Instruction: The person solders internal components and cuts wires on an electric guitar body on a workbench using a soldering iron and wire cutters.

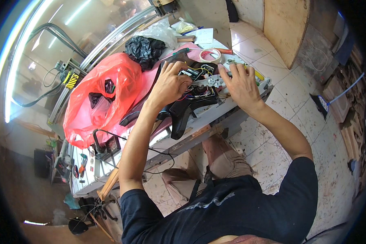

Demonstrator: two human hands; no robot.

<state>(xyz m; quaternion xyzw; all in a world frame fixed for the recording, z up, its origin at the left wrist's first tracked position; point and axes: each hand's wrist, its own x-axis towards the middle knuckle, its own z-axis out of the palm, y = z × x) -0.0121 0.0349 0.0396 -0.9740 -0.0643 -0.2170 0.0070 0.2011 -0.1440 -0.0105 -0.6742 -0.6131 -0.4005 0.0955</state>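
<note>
At the left of the workbench [158, 140], an open red plastic bag [122, 77] lay spread over a pink surface, with a bundled black plastic bag [144, 51] just beyond it. The left hand [166, 86] came next, fingers curled over an opened black plastic housing [181, 107] with exposed coloured wires; whether it pinched anything could not be told. The grey metal pliers [212, 81] lay above the housing's wiring, between both hands, their right end gripped by the right hand [243, 87]. Beyond the pliers sat a tape roll [218, 57].
</note>
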